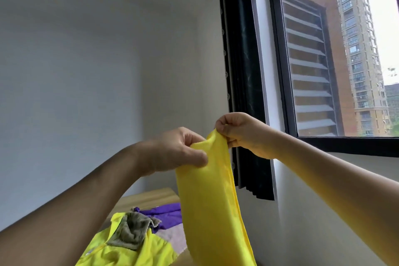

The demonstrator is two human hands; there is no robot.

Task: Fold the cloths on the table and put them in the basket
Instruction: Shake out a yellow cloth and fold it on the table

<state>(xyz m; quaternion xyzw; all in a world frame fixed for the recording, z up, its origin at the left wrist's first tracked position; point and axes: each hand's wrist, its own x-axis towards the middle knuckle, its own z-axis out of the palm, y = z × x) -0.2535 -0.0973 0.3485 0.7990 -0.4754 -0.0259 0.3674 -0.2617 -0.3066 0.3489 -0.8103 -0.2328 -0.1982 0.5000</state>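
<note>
Probably a high-rise flat's room: dark curtain (244, 71), window (336, 54) onto apartment towers (356, 39).
</note>
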